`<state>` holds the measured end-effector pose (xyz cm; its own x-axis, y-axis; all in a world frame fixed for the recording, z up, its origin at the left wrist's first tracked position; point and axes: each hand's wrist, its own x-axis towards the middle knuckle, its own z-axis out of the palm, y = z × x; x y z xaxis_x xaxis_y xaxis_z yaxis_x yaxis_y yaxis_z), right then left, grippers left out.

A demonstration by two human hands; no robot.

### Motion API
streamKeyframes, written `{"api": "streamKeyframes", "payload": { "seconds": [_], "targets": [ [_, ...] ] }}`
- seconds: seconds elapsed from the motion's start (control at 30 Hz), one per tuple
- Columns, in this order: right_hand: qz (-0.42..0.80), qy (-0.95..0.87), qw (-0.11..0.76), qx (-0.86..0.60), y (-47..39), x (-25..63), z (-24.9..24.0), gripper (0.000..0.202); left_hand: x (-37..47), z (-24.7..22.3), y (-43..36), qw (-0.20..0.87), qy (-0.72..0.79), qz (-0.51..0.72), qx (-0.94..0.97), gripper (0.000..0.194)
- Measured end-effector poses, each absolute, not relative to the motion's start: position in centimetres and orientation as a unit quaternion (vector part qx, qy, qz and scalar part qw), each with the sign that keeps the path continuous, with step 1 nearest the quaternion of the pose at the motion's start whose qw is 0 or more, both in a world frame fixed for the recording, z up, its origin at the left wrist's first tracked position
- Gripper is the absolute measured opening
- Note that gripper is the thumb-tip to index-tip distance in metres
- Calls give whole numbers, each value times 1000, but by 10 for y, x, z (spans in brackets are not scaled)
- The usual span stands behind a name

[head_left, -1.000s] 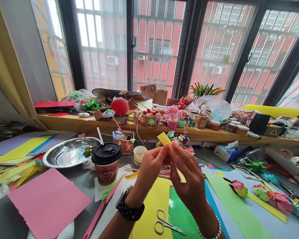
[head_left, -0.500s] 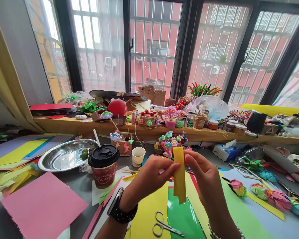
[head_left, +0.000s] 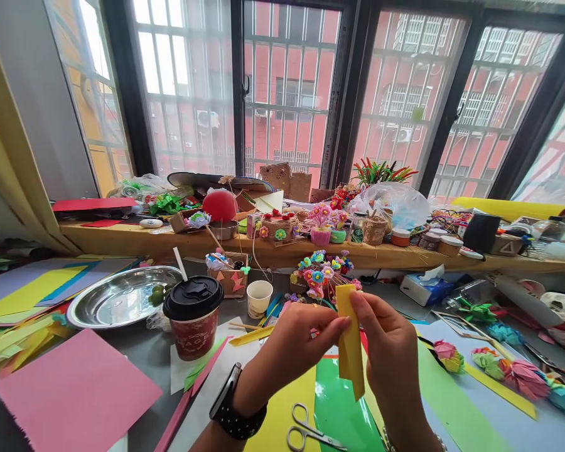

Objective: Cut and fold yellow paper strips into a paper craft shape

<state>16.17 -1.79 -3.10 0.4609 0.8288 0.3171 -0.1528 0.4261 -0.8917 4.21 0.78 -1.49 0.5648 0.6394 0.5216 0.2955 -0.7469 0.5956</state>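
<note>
A folded yellow paper strip (head_left: 349, 351) hangs upright between my two hands, above the desk. My left hand (head_left: 306, 333) pinches its left edge between thumb and fingers. My right hand (head_left: 386, 339) is closed on its upper right edge, thumb on the near face. The strip's lower end shows loose, uneven layers. Below the hands lie small scissors (head_left: 311, 432), their handles toward the left, across a yellow sheet (head_left: 287, 402) and a glossy green sheet (head_left: 343, 395).
A lidded coffee cup (head_left: 194, 320) with a straw, a paper cup (head_left: 259, 298) and a steel tray (head_left: 103, 307) stand to the left. A pink sheet (head_left: 80, 389) lies in front of them. Folded paper flowers (head_left: 530, 376) lie right. Crafts crowd the window ledge (head_left: 263, 246).
Both hands have shifted slightly right with the yellow strip. My right thumb now lies over the strip's upper part, and the strip has turned a little, its lower layers spreading more.
</note>
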Motion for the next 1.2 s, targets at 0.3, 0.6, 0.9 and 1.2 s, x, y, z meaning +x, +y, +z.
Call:
{"api": "streamKeyframes", "payload": {
  "seconds": [0.3,0.6,0.9,1.2],
  "targets": [
    [305,-403,740,-444,-19,162,-30,22,55,-22,6,504,296,454,673,25],
    [314,-396,738,-447,-23,158,-27,26,55,-15,1,519,306,440,666,23],
    [274,-412,737,-460,-24,157,-27,26,50,-16,0,501,303,418,694,26],
    [285,-415,736,-452,-27,154,-24,27,50,-11,-5,515,324,411,679,21]
  ]
}}
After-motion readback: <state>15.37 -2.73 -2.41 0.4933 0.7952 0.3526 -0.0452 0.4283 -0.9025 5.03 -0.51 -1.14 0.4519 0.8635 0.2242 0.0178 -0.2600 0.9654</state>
